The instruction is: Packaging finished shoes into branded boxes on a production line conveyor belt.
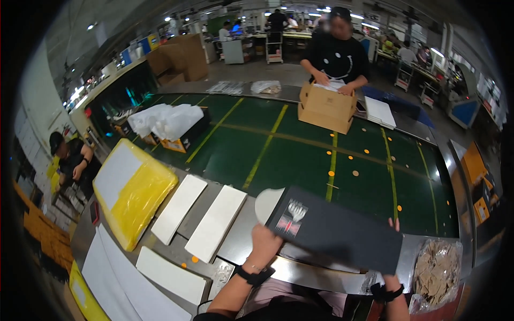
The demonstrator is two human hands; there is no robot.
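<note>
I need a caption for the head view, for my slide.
Left hand and right hand hold a dark rectangular piece at a green-topped table.

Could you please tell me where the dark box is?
The dark box is right of centre in the head view's lower half, over the metal table edge, the left hand at its left end and the right hand mostly hidden behind its right.

The dark box (pixel 342 230) looks matt, the yellow wrap (pixel 140 200) glossy plastic.
</note>
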